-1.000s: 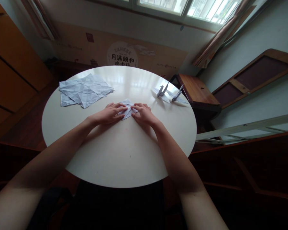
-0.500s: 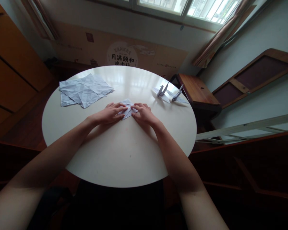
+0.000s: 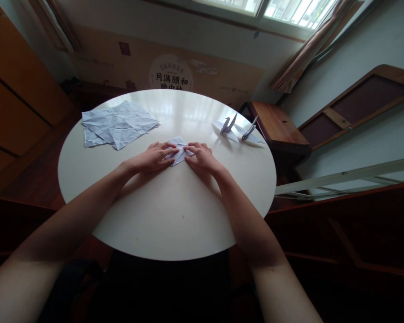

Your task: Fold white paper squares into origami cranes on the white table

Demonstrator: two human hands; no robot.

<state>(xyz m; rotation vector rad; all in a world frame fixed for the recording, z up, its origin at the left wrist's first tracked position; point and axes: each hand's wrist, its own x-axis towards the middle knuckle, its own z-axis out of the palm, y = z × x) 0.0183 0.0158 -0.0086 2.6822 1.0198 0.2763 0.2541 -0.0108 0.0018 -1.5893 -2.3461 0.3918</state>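
A small folded piece of white paper (image 3: 178, 156) lies on the table between my two hands, one corner pointing towards me. My left hand (image 3: 155, 156) grips its left side, fingertips over the top and thumb at the lower edge. From the other side, my right hand (image 3: 201, 156) has its fingers and thumb closed on the right part of the paper. The fingers cover both side corners. Two folded paper cranes, a nearer-left crane (image 3: 228, 127) and a crane to its right (image 3: 249, 132), stand at the back right.
Creased sheets of paper (image 3: 119, 125) lie stacked at the back left of the round white table (image 3: 155, 215). A wooden stool (image 3: 278, 125) stands beyond the table's right edge. A printed cardboard panel (image 3: 202, 72) leans below the window.
Both hands keep nearly the same grip on the folded paper. The whole view has shifted very slightly, with the table a little higher in the picture.
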